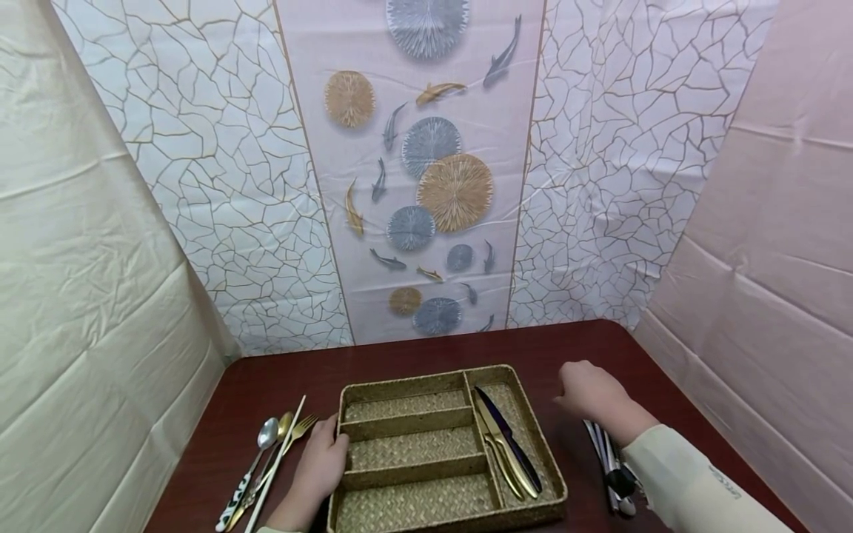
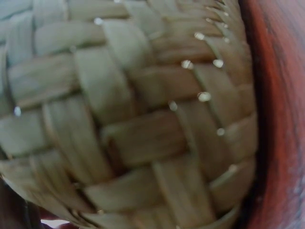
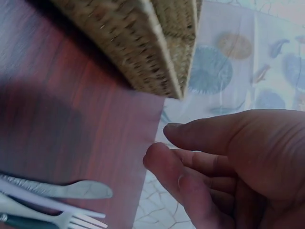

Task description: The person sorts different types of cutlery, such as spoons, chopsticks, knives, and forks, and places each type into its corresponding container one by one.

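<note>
A woven tray (image 1: 413, 426) with several compartments stands on the table, its wall (image 2: 128, 105) filling most of the left wrist view. My left hand (image 1: 321, 463) holds the tray's left side, thumb at the rim; its other fingertips are hidden. In the right-hand compartment lie gold knives (image 1: 509, 451) and a dark knife (image 1: 513, 437), side by side. Right of the tray, my right hand (image 1: 593, 389) hovers above the table and holds nothing. Its fingers (image 3: 164, 164) are loosely bent, with a gap between thumb and index finger.
Left of my left hand lie a silver spoon (image 1: 268, 432) with a patterned handle, a gold spoon (image 1: 285, 423), a gold fork (image 1: 303, 427) and a white chopstick (image 1: 283, 451). Under my right forearm is more cutlery, including a table knife (image 3: 86, 189) and a fork (image 3: 81, 220).
</note>
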The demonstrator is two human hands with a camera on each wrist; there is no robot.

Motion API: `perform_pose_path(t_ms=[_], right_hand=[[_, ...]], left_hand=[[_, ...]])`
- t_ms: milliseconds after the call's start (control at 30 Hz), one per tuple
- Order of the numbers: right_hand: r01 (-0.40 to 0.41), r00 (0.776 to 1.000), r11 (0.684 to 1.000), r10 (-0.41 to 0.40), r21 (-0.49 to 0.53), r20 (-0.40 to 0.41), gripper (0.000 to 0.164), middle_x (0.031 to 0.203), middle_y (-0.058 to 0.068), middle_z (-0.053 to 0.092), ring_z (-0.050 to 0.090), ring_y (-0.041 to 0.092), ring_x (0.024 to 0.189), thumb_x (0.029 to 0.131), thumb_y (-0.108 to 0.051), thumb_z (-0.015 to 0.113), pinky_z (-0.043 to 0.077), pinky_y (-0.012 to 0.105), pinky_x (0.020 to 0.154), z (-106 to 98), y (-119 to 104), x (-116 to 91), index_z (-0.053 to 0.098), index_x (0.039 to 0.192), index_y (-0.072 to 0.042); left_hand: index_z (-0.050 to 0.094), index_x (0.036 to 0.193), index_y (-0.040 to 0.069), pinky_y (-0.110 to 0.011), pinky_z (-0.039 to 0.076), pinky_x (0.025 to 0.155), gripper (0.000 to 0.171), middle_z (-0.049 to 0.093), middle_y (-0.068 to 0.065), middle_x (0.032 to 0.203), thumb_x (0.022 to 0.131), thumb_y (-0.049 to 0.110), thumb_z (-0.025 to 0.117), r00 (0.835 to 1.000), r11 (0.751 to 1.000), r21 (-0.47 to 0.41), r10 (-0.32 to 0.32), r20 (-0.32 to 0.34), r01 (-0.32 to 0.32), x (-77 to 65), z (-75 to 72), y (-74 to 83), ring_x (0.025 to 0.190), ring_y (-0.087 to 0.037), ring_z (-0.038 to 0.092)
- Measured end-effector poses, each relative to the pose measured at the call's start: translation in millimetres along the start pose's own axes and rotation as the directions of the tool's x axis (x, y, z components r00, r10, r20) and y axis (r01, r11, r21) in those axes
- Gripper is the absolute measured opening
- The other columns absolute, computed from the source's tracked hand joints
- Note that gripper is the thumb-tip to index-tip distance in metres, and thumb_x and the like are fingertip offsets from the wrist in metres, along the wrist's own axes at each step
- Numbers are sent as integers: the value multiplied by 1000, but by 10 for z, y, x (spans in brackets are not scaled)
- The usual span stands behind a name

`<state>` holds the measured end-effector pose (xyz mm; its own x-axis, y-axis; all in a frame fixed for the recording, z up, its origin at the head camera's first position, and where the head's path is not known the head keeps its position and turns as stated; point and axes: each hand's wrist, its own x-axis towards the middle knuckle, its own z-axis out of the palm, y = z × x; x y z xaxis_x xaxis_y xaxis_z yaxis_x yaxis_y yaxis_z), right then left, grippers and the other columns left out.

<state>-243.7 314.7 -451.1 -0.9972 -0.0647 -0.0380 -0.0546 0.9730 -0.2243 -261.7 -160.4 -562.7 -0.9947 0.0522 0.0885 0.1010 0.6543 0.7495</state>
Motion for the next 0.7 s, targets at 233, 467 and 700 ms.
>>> perform_pose_path(t_ms=[233, 467, 700], right_hand=[[-46, 998, 999, 48, -29, 43, 22, 69, 4, 57, 57, 18, 55, 101, -12, 77, 47, 34, 52, 45, 128, -83, 64, 83, -9], [-72, 995, 996, 76, -49, 72, 22, 72, 6, 58, 55, 20, 59, 100, -8, 72, 45, 36, 54, 155, 250, -157, 63, 80, -10], [-83, 993, 995, 88, -58, 78, 15, 79, 7, 61, 57, 23, 63, 89, -6, 79, 49, 41, 57, 286, 373, -181, 64, 85, -6]], left_hand=[[51, 157, -11, -64, 47, 110, 54, 58, -27, 143, 109, 14, 48, 1000, 1000, -2, -4, 19, 4, 21, 1, -7, 136, -45, 56], [52, 157, -10, -63, 47, 110, 53, 58, -26, 142, 109, 13, 48, 1000, 1000, -1, -3, 9, 3, -1, 4, -2, 136, -45, 56], [52, 156, -10, -63, 47, 109, 53, 59, -27, 142, 109, 14, 48, 1000, 1000, -1, 0, 13, 0, 14, -1, 4, 135, -45, 57]])
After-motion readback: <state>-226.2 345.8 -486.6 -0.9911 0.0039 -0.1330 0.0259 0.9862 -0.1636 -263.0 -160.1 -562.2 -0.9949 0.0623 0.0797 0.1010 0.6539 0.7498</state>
